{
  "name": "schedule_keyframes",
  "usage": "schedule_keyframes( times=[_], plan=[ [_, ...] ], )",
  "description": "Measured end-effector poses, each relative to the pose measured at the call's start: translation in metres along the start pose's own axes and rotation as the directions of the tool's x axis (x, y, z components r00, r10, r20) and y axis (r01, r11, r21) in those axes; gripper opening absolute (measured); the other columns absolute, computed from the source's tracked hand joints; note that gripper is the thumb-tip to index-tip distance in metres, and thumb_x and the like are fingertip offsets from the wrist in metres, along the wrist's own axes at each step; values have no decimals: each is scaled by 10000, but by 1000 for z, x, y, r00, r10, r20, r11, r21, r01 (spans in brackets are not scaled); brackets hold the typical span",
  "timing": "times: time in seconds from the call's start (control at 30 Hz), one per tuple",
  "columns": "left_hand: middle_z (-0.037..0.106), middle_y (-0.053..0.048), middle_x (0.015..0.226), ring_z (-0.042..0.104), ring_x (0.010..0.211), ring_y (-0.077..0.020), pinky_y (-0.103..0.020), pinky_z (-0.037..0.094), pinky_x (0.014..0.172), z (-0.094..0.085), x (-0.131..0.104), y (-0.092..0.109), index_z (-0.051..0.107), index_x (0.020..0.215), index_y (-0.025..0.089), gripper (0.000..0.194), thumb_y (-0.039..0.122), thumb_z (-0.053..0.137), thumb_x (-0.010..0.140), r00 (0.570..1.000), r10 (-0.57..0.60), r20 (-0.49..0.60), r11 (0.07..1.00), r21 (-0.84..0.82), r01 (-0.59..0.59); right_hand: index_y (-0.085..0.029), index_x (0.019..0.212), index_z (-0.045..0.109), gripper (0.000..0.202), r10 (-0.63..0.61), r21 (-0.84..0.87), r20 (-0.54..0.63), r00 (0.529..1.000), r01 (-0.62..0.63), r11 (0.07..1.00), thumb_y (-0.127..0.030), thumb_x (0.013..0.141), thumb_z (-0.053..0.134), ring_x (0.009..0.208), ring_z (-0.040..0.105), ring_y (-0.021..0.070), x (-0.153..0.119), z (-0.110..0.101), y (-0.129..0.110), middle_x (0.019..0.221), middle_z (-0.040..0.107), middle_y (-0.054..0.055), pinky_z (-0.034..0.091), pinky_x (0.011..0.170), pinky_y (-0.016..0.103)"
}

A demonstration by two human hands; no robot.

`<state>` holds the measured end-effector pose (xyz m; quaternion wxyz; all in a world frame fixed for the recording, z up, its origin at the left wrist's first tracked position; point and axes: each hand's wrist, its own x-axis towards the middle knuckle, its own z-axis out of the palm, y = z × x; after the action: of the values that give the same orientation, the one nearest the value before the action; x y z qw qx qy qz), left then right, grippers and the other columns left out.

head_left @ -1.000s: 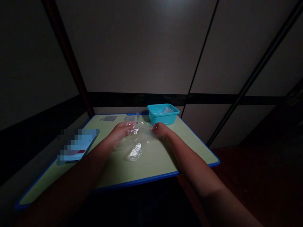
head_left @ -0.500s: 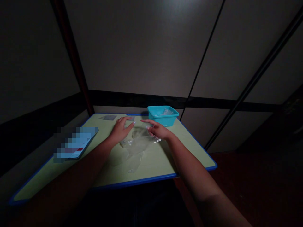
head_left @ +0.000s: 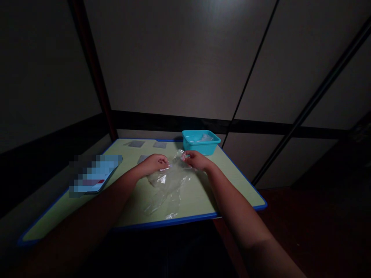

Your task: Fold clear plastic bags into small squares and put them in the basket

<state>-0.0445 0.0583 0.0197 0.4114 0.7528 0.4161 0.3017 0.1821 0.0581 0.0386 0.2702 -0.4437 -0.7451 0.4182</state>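
A crumpled clear plastic bag [head_left: 171,187] lies over the middle of the table, its loose end trailing toward the front edge. My left hand [head_left: 153,164] is closed, with its fingertips pinching the bag's left side. On the other side my right hand [head_left: 195,159] has its fingers curled around a bunched upper part of the bag. A grey flat piece [head_left: 142,159] lies partly hidden behind my left hand.
A turquoise plastic basket [head_left: 201,148] holding clear plastic stands at the back right. Two grey flat pieces, one at the back left [head_left: 136,144] and one further right [head_left: 159,144], lie on the yellow-green table [head_left: 232,189]. A partly blurred tablet-like object [head_left: 101,173] rests at the left.
Both hands have gone from spread fingers to closed grips on the plastic bag. My left hand moved nearer to me, baring the grey pieces behind it, and the bag's top is now bunched.
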Motion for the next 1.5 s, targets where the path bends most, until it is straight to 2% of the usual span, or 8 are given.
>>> schedule_keyframes(
  times=[0.23, 0.43, 0.57, 0.73, 0.9, 1.13, 1.33, 1.5],
  plan=[
    [515, 38, 585, 504, 541, -140, -238, 368, 515, -3, -3, -5, 545, 844, 212, 160, 341, 466, 793, 958, 81, -276, 926, 377, 30, -165, 873, 615, 122, 174, -616, -117, 978, -209, 760, -236, 810, 538, 526, 567, 127, 3, 0, 5, 644, 628, 27, 380, 496, 206],
    [585, -87, 1000, 543, 940, -232, -355, 431, 841, -4, -2, 3, 547, 1067, 177, 322, 332, 527, 785, 823, 288, -489, 814, 578, 58, -105, 881, 645, 203, 165, -668, -295, 941, -327, 668, -260, 822, 530, 829, 617, 216, 7, -3, 12, 963, 660, 183, 407, 630, 252],
    [601, -84, 1061, 505, 1043, -253, -401, 394, 932, 2, -6, 14, 580, 1047, 195, 285, 338, 527, 806, 864, 387, -323, 757, 646, -97, -143, 868, 610, 185, 68, -592, -242, 968, -202, 780, -299, 848, 512, 648, 584, 131, 7, 3, 6, 754, 658, 69, 384, 555, 202],
    [601, -82, 1071, 515, 1054, -229, -372, 394, 948, 6, -8, 18, 586, 1054, 181, 294, 365, 468, 859, 854, 467, -228, 752, 612, -247, -172, 985, 495, 248, -102, -153, -249, 963, 64, 986, -355, 927, 338, 394, 403, 82, 6, 3, -3, 526, 476, -65, 322, 416, 182],
    [575, -92, 1067, 499, 1064, -227, -378, 384, 961, -1, -4, 10, 588, 1040, 164, 287, 323, 423, 867, 797, 497, -343, 762, 611, -213, -135, 879, 586, 181, 94, -488, -219, 971, -192, 851, -280, 874, 477, 448, 457, 84, 5, -4, 7, 550, 553, -17, 338, 483, 196],
    [618, -85, 989, 557, 978, -222, -364, 435, 892, -1, -2, 8, 610, 954, 175, 260, 335, 439, 841, 847, 417, -329, 812, 554, -185, -127, 889, 664, 218, 119, -621, -235, 965, -243, 745, -298, 839, 538, 631, 582, 136, 5, -3, 12, 757, 680, 91, 339, 531, 214],
    [625, -95, 1176, 549, 1106, -258, -366, 367, 987, 10, -8, 1, 620, 1107, 195, 427, 435, 573, 757, 968, 245, -52, 799, 576, -172, -122, 855, 678, 213, 164, -671, -234, 958, -281, 686, -274, 838, 530, 693, 627, 168, 5, -1, 9, 803, 697, 125, 368, 551, 220],
    [394, -109, 1424, 372, 1300, -284, -438, 183, 1089, 8, -9, -8, 401, 1368, 211, 765, 532, 608, 705, 995, 9, 101, 737, 671, -75, -140, 910, 668, 226, 186, -693, -252, 950, -311, 650, -294, 851, 514, 754, 649, 188, 6, 0, 11, 875, 701, 134, 405, 594, 229]
  ],
)
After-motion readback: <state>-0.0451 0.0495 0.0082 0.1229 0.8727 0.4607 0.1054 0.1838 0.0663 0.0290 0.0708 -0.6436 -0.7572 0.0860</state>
